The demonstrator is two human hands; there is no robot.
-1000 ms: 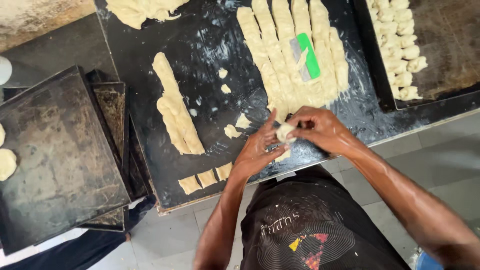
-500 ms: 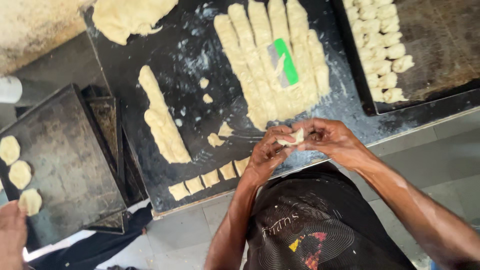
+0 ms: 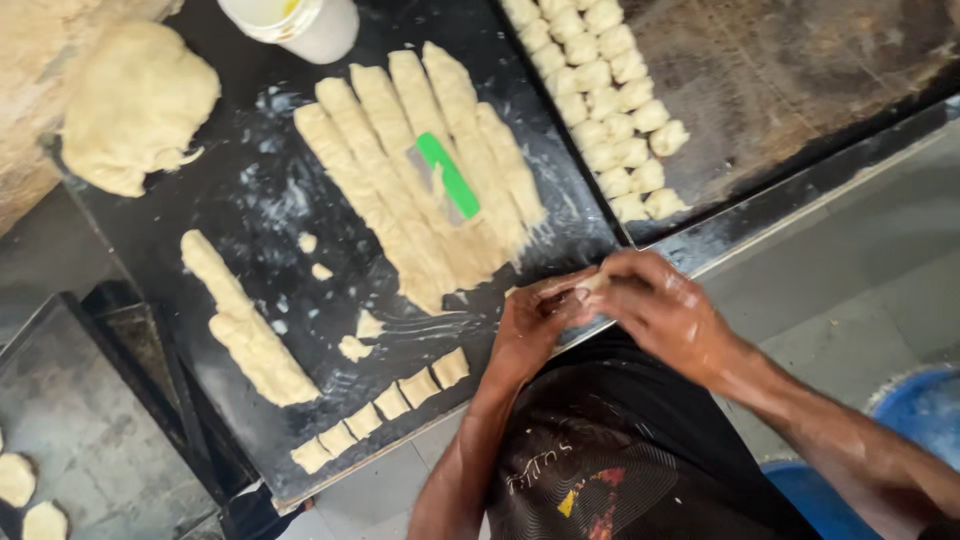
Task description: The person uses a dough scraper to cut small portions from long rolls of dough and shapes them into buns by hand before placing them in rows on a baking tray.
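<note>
My left hand (image 3: 535,325) and my right hand (image 3: 665,310) meet at the near edge of a black floured board (image 3: 250,190), both pinching one small piece of dough (image 3: 598,283) between the fingertips. Just beyond them lie several long dough strips (image 3: 420,180) side by side, with a green-handled scraper (image 3: 447,177) resting on top. A row of small cut dough squares (image 3: 385,405) sits along the board's near edge, left of my left hand.
A dark tray (image 3: 790,80) at the right holds rows of shaped dough pieces (image 3: 610,100). A single dough log (image 3: 245,320), a large dough lump (image 3: 135,105) and a white container (image 3: 300,20) are on the board. Stacked dark trays (image 3: 90,420) hold flat dough rounds (image 3: 15,480) at left.
The view has shifted so the board sits further right and closer. My hands stay together on the dough piece, working it. Another person's hand at the lower left is gone from view.
</note>
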